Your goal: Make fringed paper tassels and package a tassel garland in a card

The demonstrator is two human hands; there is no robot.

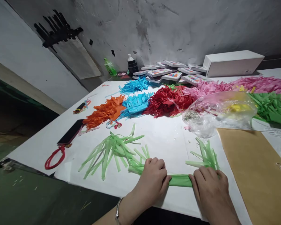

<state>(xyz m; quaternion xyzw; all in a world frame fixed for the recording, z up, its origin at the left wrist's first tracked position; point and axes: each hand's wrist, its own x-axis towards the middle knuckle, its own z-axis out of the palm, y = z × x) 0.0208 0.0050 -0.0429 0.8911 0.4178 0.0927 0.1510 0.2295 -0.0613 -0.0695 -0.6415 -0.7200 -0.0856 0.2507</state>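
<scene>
A folded band of green tissue paper [180,180] lies near the front edge of the white table. Around its left part my left hand [154,178] is closed, with a bracelet on the wrist. My right hand [209,187] grips the same band a short way to the right, fingers curled over it. Between the two hands the band looks flat and straight. Light green cut strips [112,150] fan out on the table left of my left hand, and more strips [207,154] stick out beyond my right hand. The fingertips are partly hidden under the paper.
Orange [105,112], blue [135,104], red [168,101] and pink [208,89] fringed paper lies across the table. A clear plastic bag [215,115] and brown sheet [255,168] are right, a phone [71,132] left. Flat boxes [161,72] and a white box [233,64] stand behind.
</scene>
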